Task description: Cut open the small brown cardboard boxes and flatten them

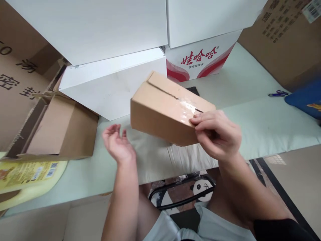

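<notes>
Head view (only view). Step in hand, as judged: handling of a tan, oblong cardboard box (pixel 160 112), one-handed. The bare right hand (pixel 218 133) has its near right corner in a pinch, fingertips on the top panel, thumb lower against the side; grip closed down to the thickness of that corner. The bare left hand (pixel 119 143) is empty: palm turned up, fingers loosely curled and spread, well short of contact with the box.

Next move, as judged: calls for a steady right-hand pinch, since the far left end has no hand under it; bringing the left hand to that end would give support.

Position: box in front of the person, tilted, over the table's pale green cloth cover (pixel 253 120), and in front of a plain white carton (pixel 112 88). It appears raised; cannot tell whether any underside edge touches the cloth.

Appearance: plain faces, no print seen. Top flaps down, with a dark, slightly ragged seam along the top. Glossy clear tape (pixel 187 107) crosses the seam, catching strong glare. Edges straight, no crushing noted. Contents hidden.
</notes>
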Demonstrator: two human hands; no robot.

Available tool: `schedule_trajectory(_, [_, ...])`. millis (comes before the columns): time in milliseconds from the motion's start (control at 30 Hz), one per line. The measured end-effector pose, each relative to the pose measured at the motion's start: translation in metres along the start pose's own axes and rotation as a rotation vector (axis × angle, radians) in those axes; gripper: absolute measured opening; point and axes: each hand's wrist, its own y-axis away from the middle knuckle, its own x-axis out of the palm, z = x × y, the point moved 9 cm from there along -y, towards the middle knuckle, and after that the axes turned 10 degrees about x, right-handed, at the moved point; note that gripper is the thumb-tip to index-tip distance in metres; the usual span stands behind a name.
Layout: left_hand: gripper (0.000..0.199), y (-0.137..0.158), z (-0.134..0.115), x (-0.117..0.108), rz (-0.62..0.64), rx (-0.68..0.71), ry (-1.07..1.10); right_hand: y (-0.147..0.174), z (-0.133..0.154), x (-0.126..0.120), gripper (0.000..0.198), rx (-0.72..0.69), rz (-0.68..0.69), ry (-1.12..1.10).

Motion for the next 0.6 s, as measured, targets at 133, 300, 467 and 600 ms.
schedule_trajectory(133, [0.093, -0.003, -0.063, 0.027, 0.596, 0.44, 0.071, 0.002, 0.02, 0.017, 0.02, -0.112, 0.188, -0.146])
schedule_trajectory(300, [0.131, 0.026, -0.077, 0.043, 1.106, 0.595, -0.151, 0.004, 0.035, 0.025, 0.018, -0.122, 0.253, -0.176])
schedule_trajectory(467, [0.112, 0.021, -0.088, 0.036, 1.076, 0.647, -0.151, 0.009, -0.003, -0.007, 0.015, 0.109, -0.137, -0.259])
schedule_trajectory(600, [0.109, -0.004, -0.109, 0.011, 0.743, 0.859, -0.067, 0.026, -0.075, 0.006, 0.009, 0.6, -0.126, 0.114])
